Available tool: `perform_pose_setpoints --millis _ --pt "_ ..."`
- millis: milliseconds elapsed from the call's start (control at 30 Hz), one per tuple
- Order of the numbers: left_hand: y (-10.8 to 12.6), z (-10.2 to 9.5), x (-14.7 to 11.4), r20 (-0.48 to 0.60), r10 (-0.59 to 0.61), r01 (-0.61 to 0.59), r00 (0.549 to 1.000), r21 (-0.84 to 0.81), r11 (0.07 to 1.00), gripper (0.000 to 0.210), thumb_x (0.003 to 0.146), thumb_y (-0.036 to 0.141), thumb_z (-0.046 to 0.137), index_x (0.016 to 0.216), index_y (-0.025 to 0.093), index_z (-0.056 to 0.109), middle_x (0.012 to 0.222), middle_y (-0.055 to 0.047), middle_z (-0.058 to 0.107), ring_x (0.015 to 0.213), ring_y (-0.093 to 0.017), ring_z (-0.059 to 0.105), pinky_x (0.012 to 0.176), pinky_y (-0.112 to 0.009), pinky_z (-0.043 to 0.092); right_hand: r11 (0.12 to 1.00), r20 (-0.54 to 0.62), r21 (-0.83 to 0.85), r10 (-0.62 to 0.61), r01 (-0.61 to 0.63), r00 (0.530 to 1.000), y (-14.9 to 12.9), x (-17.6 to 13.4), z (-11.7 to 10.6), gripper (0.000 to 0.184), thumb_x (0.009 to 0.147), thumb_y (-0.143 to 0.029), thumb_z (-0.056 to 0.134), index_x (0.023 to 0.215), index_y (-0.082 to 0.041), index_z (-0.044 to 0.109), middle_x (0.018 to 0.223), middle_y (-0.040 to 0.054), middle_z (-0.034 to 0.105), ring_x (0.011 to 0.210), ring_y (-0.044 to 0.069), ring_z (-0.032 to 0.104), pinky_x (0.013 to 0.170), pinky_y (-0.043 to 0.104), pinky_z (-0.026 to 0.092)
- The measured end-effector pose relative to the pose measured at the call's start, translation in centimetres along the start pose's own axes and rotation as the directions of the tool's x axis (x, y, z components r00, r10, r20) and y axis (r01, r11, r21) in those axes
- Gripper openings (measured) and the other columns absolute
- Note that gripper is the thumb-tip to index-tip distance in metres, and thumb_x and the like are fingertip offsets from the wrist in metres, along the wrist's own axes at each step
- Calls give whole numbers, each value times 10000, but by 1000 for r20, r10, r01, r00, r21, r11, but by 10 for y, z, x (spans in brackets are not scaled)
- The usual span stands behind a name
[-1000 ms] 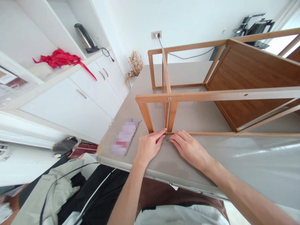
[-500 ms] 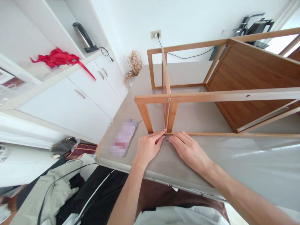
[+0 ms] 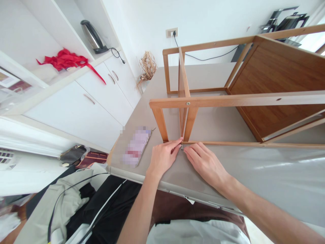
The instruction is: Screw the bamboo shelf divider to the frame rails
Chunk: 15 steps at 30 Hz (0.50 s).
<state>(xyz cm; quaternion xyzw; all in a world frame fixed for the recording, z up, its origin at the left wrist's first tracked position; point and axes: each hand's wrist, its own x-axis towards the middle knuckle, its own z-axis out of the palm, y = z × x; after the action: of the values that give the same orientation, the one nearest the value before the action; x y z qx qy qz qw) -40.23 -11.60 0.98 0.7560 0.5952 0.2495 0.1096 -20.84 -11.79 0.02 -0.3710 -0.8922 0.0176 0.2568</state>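
While both forearms reach across from the near edge, two bare hands meet at the lower rail of a brown wooden frame on a grey tabletop. The right hand has its fingers pinched on the end of a small bent metal key, which sits between the hands, just beside the rail. The left hand has its index fingertip against the wood and its thumb beside the key; whether these fingers grip anything, I cannot tell. Above them stands a thin upright board, and to the right slants a wide wooden panel. On the tabletop left of the hands lies a flat, pixelated rectangular item. Far left, a kettle and red ribbon rest on white shelving
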Motion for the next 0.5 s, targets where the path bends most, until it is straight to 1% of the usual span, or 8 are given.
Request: perform_pose_setpoints --millis 100,200,333,500 --pt "0 -1 0 0 3 -3 1000 3 1000 316 985 316 557 1276 371 667 993 38 784 749 -126 699 635 -235 440 999 -15 29 19 -18 1000 1 0 2 163 989 -126 455 1031 -170 607 960 79 612 907 218 527 856 379 490" --pt "0 -1 1 2 3 -3 1000 3 1000 317 985 317 556 1278 369 666 999 36 784 746 -127 699 635 -237 441 995 -33 94 32 -29 999 1 2 1 169 991 -130 457 1051 -176 608 985 74 625 929 207 542 877 369 495" --pt "-1 -1 0 0 -3 3 1000 5 1000 315 981 314 562 1271 375 669 1034 38 781 761 -133 699 651 -245 452 984 -44 172 64 -55 997 0 6 -2 181 1001 -157 449 1063 -195 615 1003 71 645 941 198 569 871 359 510" --pt "-1 1 0 1 -14 14 1000 -2 1000 315 980 315 567 1271 371 670 1033 29 781 763 -132 696 674 -241 462 978 -64 181 120 -107 991 2 7 -3 193 1006 -179 446 1066 -213 626 968 64 659 893 194 590 852 366 516"
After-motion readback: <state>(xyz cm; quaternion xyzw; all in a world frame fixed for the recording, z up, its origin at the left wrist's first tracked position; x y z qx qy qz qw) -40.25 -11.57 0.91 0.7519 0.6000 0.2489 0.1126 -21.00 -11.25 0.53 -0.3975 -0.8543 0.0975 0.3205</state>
